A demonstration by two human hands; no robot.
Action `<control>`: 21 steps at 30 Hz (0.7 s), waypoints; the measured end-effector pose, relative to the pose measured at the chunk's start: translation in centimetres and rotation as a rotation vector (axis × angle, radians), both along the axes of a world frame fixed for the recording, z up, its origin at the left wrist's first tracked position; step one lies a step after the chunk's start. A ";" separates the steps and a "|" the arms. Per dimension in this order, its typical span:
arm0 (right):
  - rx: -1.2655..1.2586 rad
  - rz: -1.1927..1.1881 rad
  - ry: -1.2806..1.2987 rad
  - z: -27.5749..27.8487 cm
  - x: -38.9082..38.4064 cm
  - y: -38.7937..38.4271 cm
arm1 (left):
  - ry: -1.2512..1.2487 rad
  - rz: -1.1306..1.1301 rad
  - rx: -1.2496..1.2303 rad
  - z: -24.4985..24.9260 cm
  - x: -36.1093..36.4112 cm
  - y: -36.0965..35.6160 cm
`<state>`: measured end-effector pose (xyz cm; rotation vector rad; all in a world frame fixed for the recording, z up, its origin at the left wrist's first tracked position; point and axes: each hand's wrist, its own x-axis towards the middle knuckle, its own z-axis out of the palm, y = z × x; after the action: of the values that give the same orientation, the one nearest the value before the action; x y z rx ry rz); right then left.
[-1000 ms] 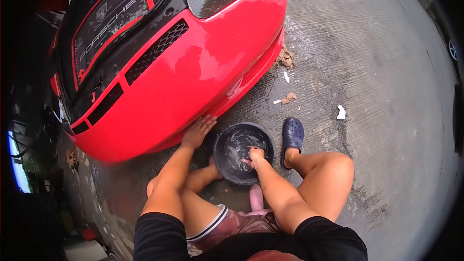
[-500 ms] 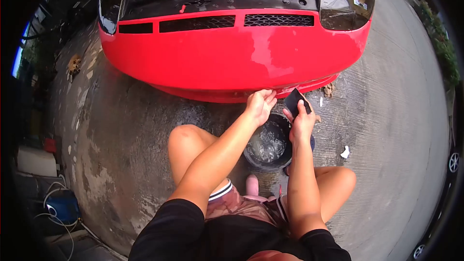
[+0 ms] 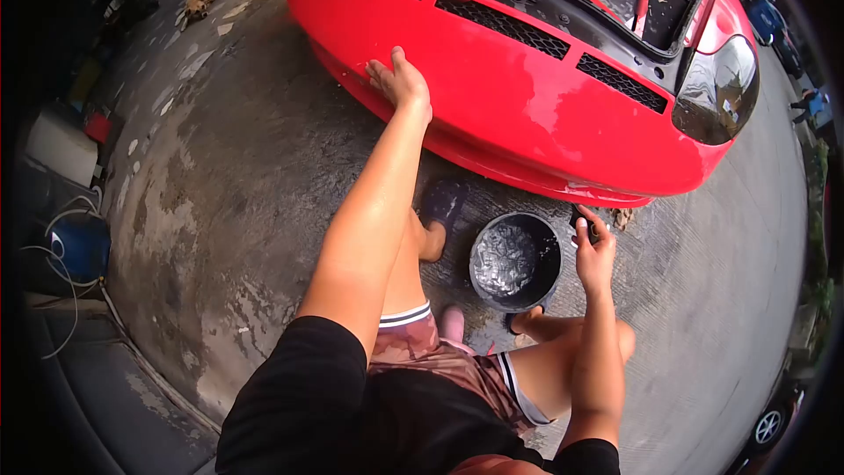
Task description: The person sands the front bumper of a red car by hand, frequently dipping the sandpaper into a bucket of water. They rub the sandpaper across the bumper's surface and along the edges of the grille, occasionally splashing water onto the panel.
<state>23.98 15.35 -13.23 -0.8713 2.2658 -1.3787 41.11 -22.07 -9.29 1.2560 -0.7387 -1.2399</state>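
Observation:
A red car bumper (image 3: 492,123) spans the upper view, its painted surface wet and shiny. My left hand (image 3: 403,88) lies against its left part, fingers stretched out and thumb raised, with nothing in it. To the right, beside the bumper's lower edge, my right hand (image 3: 596,251) is closed on a black sheet (image 3: 578,216) that looks like sandpaper; most of the sheet is hidden by the fingers. Between my knees and under the bumper stands a black bucket (image 3: 482,274) with water in it, left of my right hand.
Dark mesh vents (image 3: 505,28) run along the bumper's top, below the open rear compartment. The concrete ground (image 3: 237,211) is wet in patches. A blue container (image 3: 81,246) with a pale hose stands at the left. A brown animal (image 3: 199,3) lies farther back.
My left hand has moved left and up along the bumper, its fingers now spread. My right hand has moved right and lower with the black sheet. The view has turned left.

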 end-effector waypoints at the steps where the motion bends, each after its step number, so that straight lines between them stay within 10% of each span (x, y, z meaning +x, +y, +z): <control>1: 0.018 0.070 0.122 0.4 0.4 -1.3 | -0.054 -0.080 -0.002 0.2 0.6 -0.9; 8: -0.173 0.631 0.883 7.1 7.2 -14.8 | -0.347 -0.240 -0.158 -4.4 1.4 -0.2; 11: -0.047 0.841 1.127 6.4 6.6 -18.0 | 0.274 -0.471 0.085 -7.7 1.7 3.4; 21: -0.260 0.477 0.242 2.7 13.9 -20.9 | 0.314 -0.780 -0.383 -5.4 7.3 14.4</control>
<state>37.89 -5.55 -10.56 -1.6181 1.8726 -1.4103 48.44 -7.62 -14.67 0.4302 -1.2166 -1.7544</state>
